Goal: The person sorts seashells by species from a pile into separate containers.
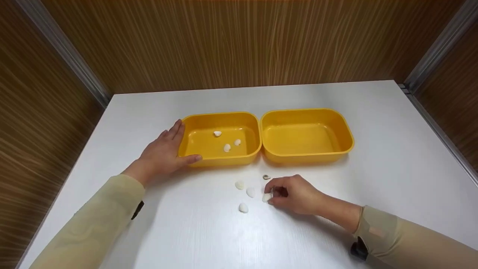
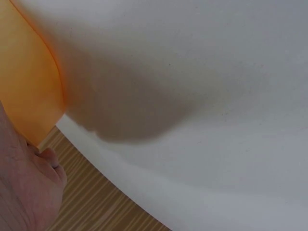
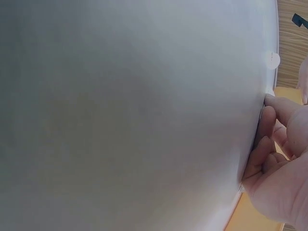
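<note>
My left hand (image 1: 162, 151) rests against the left end of the left yellow bin (image 1: 220, 161), fingers straight along its side and thumb over the front rim. The left wrist view shows part of this hand (image 2: 29, 183) beside the bin's wall (image 2: 29, 72). In front of the bins, my right hand (image 1: 298, 194) pinches a white seashell (image 1: 266, 197) between thumb and fingers at the table. In the right wrist view the fingers (image 3: 264, 122) are curled low at the tabletop. Near it lie white shells (image 1: 250, 192) and a small brownish spiral shell (image 1: 266, 177).
Three white shells (image 1: 227, 148) lie inside the left bin. The right yellow bin (image 1: 306, 154) stands against it, with no shells visible inside. Both stand on a white table (image 1: 179, 231), bounded by wood-patterned panels (image 1: 239, 45) at the back and sides.
</note>
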The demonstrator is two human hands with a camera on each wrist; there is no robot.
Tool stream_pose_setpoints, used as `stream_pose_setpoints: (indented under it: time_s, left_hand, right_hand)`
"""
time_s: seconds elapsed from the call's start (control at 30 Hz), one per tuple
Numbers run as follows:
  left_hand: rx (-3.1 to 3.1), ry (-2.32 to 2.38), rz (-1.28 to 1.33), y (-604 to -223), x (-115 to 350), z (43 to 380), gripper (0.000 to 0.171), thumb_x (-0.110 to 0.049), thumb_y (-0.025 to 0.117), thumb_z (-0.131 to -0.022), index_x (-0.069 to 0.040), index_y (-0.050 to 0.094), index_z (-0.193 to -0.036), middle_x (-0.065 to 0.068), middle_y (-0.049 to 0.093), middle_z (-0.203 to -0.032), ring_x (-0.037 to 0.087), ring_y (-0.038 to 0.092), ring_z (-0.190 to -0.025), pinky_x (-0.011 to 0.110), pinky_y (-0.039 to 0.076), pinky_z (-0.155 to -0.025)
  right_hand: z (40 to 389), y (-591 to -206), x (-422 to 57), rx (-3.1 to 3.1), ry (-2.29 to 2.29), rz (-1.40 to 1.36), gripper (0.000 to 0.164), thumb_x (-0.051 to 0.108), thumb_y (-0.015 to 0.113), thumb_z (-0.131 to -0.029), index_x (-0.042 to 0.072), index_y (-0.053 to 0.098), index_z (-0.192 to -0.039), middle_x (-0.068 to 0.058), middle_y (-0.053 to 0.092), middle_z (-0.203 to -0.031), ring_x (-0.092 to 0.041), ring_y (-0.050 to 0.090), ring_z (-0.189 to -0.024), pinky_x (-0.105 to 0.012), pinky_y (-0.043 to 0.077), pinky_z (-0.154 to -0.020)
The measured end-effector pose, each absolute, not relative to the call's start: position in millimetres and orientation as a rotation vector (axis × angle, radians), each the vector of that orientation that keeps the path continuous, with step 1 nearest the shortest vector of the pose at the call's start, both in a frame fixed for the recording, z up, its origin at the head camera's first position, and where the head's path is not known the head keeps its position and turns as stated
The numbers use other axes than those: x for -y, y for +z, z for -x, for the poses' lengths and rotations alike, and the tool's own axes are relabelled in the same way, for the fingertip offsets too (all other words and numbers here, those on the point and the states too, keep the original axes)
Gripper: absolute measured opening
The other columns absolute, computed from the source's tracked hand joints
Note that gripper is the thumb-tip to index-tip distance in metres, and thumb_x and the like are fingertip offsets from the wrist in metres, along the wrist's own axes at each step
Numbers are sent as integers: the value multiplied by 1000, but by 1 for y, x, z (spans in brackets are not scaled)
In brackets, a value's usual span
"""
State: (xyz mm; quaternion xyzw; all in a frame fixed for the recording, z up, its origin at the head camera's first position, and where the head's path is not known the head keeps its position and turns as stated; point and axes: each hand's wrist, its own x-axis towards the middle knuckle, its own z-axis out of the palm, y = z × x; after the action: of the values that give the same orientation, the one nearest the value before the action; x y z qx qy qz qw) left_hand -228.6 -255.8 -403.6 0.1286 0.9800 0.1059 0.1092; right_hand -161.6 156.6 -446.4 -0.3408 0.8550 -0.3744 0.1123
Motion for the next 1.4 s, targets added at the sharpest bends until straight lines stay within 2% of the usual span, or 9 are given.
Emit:
stream_pose_setpoints:
  time_s: [0.33, 0.57, 0.8, 1.0, 1.07, 1.4]
  left_hand:
    - [-2875, 301, -380, -406, 257, 230, 129, -94, 38, -88, -4, -5, -169, 11, -10, -178, 41, 10, -162, 54, 11, -130]
    - [-2872, 298, -375, -406, 256, 230, 129, -96, 36, -87, -6, -7, -169, 9, -12, -178, 43, 9, -162, 56, 11, -130]
    - [-2899, 301, -406, -405, 256, 229, 127, -92, 39, -89, -2, -3, -169, 13, -7, -178, 42, 12, -162, 55, 13, -130]
    - [-2893, 308, -402, -403, 255, 229, 128, -94, 38, -88, -4, -4, -169, 12, -7, -178, 48, 14, -160, 58, 16, -129]
    - [-2889, 305, -404, -403, 255, 230, 128, -94, 38, -88, -4, -5, -169, 12, -8, -178, 46, 13, -160, 57, 15, -129]
    - [-2890, 296, -406, -401, 255, 229, 127, -92, 39, -89, -3, -4, -169, 14, -6, -178, 46, 14, -160, 57, 17, -129]
  right_hand:
    - [163, -446, -155, -2527, -1058, 1030, 14, 6, 82, -90, 12, 74, -99, 13, 57, -74, -3, 52, -69, -21, 45, -65]
    - [162, -446, -155, -2519, -1055, 1005, 15, 6, 83, -87, 12, 71, -96, 13, 59, -75, -3, 54, -70, -21, 46, -66]
    - [160, -446, -155, -2520, -1050, 1009, 18, 3, 82, -85, 14, 70, -91, 13, 58, -76, -5, 54, -70, -20, 46, -66]
    - [160, -446, -159, -2508, -1064, 1045, 20, 0, 80, -82, 15, 70, -90, 7, 60, -77, -6, 54, -70, -21, 46, -65]
    - [161, -446, -160, -2499, -1068, 1047, 21, 0, 80, -81, 15, 69, -90, 5, 61, -78, -6, 53, -70, -21, 46, -64]
    - [162, -444, -167, -2362, -1194, 1014, 22, 3, 84, -84, 16, 71, -96, -2, 64, -86, -11, 57, -76, -20, 48, -67]
